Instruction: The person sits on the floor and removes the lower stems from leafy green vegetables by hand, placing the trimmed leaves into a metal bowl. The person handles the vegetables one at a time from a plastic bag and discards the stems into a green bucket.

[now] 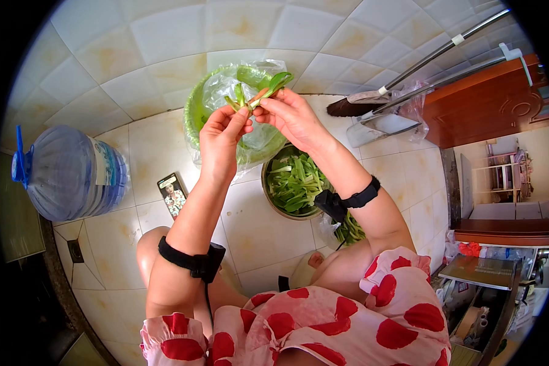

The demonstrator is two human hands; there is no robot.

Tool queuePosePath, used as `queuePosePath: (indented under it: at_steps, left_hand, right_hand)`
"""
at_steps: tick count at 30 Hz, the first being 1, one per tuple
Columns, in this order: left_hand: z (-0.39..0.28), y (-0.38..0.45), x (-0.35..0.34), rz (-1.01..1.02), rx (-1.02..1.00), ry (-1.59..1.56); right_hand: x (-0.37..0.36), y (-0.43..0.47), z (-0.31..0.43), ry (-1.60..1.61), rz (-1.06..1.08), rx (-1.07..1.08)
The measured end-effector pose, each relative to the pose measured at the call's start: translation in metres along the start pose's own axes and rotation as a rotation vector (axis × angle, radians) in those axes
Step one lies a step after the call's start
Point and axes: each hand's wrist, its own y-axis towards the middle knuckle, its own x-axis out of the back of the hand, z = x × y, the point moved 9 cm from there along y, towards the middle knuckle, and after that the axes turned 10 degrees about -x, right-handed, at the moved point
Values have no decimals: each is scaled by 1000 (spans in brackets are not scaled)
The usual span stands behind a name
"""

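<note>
Between my two hands is a leafy green vegetable stalk (257, 101) with a pale stem and a green leaf at its upper right. My left hand (226, 126) pinches the stem's base between thumb and fingers. Close beside it, my right hand (289, 116) grips the stalk below its leaf. Under both hands stands a green bin (193, 107) lined with a clear plastic bag (219, 91). A round metal basin (266, 190) sits to its lower right, filled with loose green leaves and stems (297, 180). More uncut-looking greens (349, 231) lie in a plastic bag by my right knee.
A large blue water jug (68, 171) stands on the left. A smartphone (172, 194) with a lit screen lies on the tiled floor (256, 228). A broom (347, 105) and a dustpan (379, 128) lean near a wooden door (485, 103). An open drawer (480, 297) is at lower right.
</note>
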Motion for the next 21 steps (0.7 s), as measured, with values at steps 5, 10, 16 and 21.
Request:
queuePosePath:
  at_steps: [5,10,16,21]
  left_hand:
    - [4,2,-3,-36,55,-281]
    - [7,2,-1,1,241,-410]
    - [1,-5,-13,99,166,-283]
    - [-7,-5,-14,160,35,-118]
  right_hand:
    - [-3,2,-1,254,99,46]
    - [5,-2,15,64,44,59]
    - [-1,-8,19,-335,-83,49]
    - [-9,-8,19,-392,-133,78]
